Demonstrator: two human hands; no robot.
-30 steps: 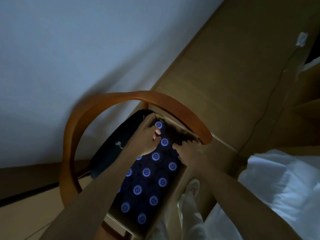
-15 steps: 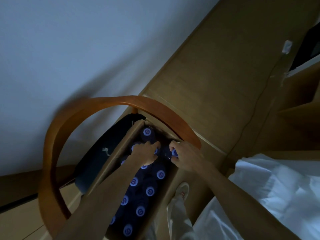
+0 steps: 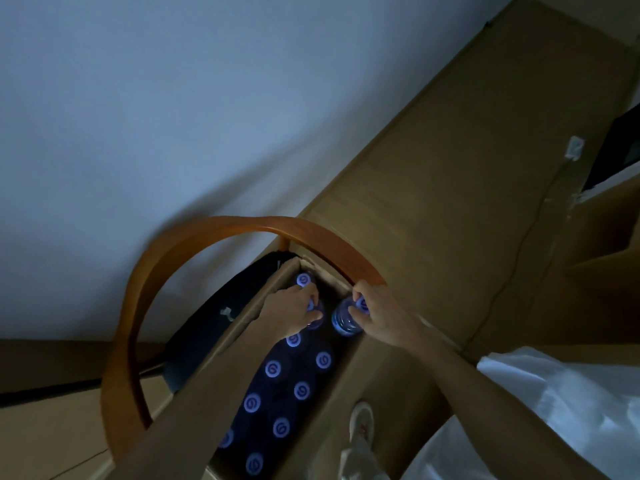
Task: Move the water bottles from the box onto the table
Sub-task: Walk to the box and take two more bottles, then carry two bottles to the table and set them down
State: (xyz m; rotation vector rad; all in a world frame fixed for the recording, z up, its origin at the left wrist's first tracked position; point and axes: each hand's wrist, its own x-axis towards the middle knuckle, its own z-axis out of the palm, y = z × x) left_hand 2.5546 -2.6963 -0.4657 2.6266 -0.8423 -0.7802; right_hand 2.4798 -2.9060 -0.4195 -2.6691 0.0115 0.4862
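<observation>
Two bottles in grasp, both at the far end of the box (image 3: 221,372). Right hand (image 3: 377,315) curled round the cap and neck of a bottle (image 3: 346,318), which is tilted and raised above the packed rows; clear ribbed shoulder visible below the fingers. Left hand (image 3: 289,315) wrapped round the top of a second bottle (image 3: 317,315), its cap mostly covered by the fingers; can't tell if it's lifted clear. The two bottles sit just beside each other, hands apart.

Vs 0.5 s ago: both hands were flat-ish on the caps in the same corner, no bottle body showing. Now the right-hand bottle has come up out of the row and its body is exposed. Left hand has closed tighter on its cap. One second ago the hands were only reaching in.

Remaining bottles (image 3: 301,389) upright in the box in rows, pale caps with a swirl mark, dark bodies barely readable in the dim light. One cap (image 3: 303,279) alone at the far corner beyond the left hand.

Box sits on a chair (image 3: 145,292) with a curved wooden back. Dark bag (image 3: 221,317) wedged beside the box on the seat. Long wooden table (image 3: 450,209) runs past the chair on the right, with a thin cable (image 3: 519,251) across it.
</observation>
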